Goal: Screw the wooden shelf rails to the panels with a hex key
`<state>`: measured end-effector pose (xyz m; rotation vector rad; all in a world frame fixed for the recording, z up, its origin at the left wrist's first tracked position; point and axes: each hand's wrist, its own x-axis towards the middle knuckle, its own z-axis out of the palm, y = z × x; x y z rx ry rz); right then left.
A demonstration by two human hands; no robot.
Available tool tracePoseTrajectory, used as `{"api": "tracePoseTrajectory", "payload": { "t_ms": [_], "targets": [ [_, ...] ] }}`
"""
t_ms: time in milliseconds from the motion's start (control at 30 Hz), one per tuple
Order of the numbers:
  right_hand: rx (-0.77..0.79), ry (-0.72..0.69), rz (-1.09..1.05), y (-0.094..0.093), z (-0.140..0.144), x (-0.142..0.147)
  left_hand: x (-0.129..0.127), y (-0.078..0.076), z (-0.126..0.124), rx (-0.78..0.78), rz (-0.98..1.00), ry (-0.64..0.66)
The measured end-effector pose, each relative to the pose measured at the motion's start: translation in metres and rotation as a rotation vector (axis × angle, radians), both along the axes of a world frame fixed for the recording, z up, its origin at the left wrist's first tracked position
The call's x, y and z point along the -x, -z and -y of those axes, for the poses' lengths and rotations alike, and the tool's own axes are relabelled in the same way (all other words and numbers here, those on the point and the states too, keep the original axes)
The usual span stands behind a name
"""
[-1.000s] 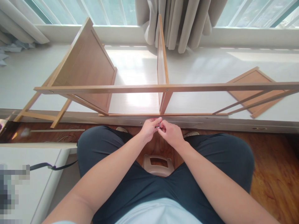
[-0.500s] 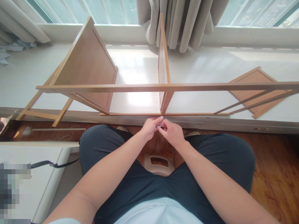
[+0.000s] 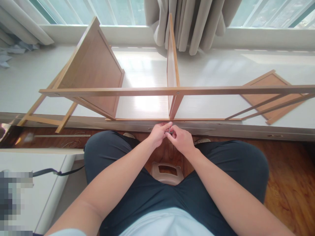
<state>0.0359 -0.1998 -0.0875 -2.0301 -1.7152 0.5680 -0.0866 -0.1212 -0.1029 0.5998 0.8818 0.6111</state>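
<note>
Just below the lower front rail [image 3: 142, 120] of a light wooden frame, my two hands meet at the fingertips. A small, thin metal tool with a bend, which looks like a hex key [image 3: 169, 130], sits between them. My right hand [image 3: 182, 138] is closed, pinching it with thumb and forefinger. My left hand [image 3: 157, 133] is closed too, its fingertips against the upper part of the key. Where the tool's end goes is hidden by the fingers. Above them, a wooden panel [image 3: 172, 59] stands upright between the lower rail and the upper rail [image 3: 137, 92].
A larger wooden panel [image 3: 91, 62] leans at the left of the frame. At right, another panel [image 3: 273, 85] lies on the white window ledge [image 3: 209, 72]. Grey curtains [image 3: 192, 23] hang behind. A beige plastic stool [image 3: 166, 177] shows between my knees, above the wooden floor [image 3: 290, 183].
The hex key has turned slightly between my fingertips. Both hands stay at the same spot under the rail, and the wooden frame has hardly shifted.
</note>
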Motion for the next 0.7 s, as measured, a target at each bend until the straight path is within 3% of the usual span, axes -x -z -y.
{"api": "tracePoseTrajectory", "payload": {
  "t_ms": [700],
  "targets": [
    [0.037,-0.020,-0.039,-0.0028,-0.0005,-0.0013,0.0008,0.0037,-0.0009,0.010,0.001,0.008]
  ]
}}
